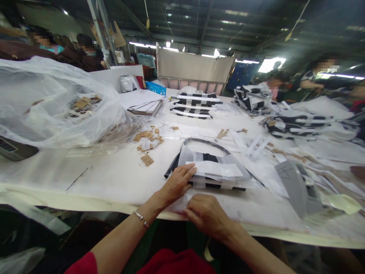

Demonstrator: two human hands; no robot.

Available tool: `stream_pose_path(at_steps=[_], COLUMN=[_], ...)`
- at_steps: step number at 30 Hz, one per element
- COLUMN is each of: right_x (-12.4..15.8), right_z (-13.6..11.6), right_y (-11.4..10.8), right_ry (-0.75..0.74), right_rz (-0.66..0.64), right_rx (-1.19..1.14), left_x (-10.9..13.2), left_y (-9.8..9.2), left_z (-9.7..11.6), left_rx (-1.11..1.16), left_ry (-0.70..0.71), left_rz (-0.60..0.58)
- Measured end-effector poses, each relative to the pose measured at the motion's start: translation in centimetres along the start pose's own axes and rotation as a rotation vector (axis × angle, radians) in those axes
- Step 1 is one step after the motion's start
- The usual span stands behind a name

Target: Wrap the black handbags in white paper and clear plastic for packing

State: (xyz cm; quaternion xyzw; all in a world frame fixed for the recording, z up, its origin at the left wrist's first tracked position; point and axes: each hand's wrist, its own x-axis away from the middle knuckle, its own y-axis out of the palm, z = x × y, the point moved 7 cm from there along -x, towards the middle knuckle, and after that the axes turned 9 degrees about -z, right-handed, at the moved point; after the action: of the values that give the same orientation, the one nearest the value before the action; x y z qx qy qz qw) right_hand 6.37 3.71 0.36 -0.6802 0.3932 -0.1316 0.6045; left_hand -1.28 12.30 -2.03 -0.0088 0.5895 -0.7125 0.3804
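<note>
Person's own body: a red sleeve point(80, 264) and red shirt front point(173, 262) lie below the left hand point(176, 183); a thin silver bracelet point(142, 219) circles the wrist behind that hand.

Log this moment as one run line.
left hand: on striped tote bag | right hand: on clear plastic sheet | nearby: cardboard tags

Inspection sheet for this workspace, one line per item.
surface: long white work table
job's things: striped black-and-white tote bag in clear plastic under the hands; more striped bags stacked beyond
clutter: kraft card tags, large clear plastic sack, grey piece
grippers: bare hands; left hand flat on the bag, right hand on the plastic at the table edge
cables: nothing seen on the table
surroundings: factory hall, masked co-worker at right, digital scale at left
</note>
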Motion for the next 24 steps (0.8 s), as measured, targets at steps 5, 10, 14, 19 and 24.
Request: stream_pose_path(at_steps=[5,10,14,19,24], right_x=[0.0,-1.0,-0.9,-0.2,-0.1], right_z=[2.9,8.5,8.9,8.1,8.3], right_y=[-7.9,-6.8,-3.2,-2.4,-2.1], right_ry=[0.070,0.211,0.153,0.117,0.112], right_rz=[0.296,0.242,0.214,0.251,0.218], right_rx=[-0.107,0.004,0.040,0.076,0.089], left_x=[0.1,0.1,0.4,0.6,0.4], left_y=[-0.4,-0.3,-0.3,-0.6,0.1], left_z=[0.0,0.2,0.2,-0.2,-0.7], left_rx=[0.059,0.051,0.081,0.161,0.192], left_ry=[0.002,0.022,0.052,0.069,0.039], left_rz=[0.011,0.043,0.067,0.044,-0.022])
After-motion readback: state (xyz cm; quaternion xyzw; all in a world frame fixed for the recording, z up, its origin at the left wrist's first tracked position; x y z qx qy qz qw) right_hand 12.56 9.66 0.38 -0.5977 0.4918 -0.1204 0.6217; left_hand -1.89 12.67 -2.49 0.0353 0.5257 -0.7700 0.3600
